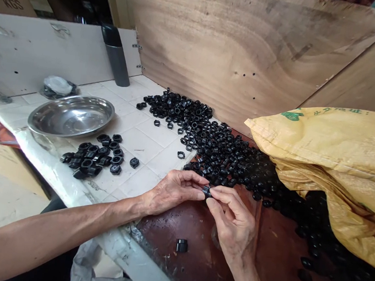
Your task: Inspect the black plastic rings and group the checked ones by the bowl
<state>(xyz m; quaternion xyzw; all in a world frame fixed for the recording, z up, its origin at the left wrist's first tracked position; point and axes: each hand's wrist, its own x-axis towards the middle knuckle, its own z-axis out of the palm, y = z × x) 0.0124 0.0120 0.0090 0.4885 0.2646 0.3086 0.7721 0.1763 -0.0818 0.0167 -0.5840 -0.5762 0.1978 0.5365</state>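
Between the fingertips of both hands is a small black plastic fitting [206, 191], partly covered by the fingers. My left hand [177, 190] pinches it from the left, and my right hand [235, 216] grips it from the right with thumb and fingers. Just beyond the hands lies a long heap of black plastic rings [222, 149]. A single black fitting [181, 245] stands on the dark red board [164, 228] below my hands. To the left, a smaller group of black fittings [87, 163] rests on the white tiled surface.
A steel bowl [71, 116] sits at the left, with a dark bottle [116, 55] behind it. The yellow woven sack [335, 148] spills black pieces on the right. A wooden panel [238, 51] closes off the back.
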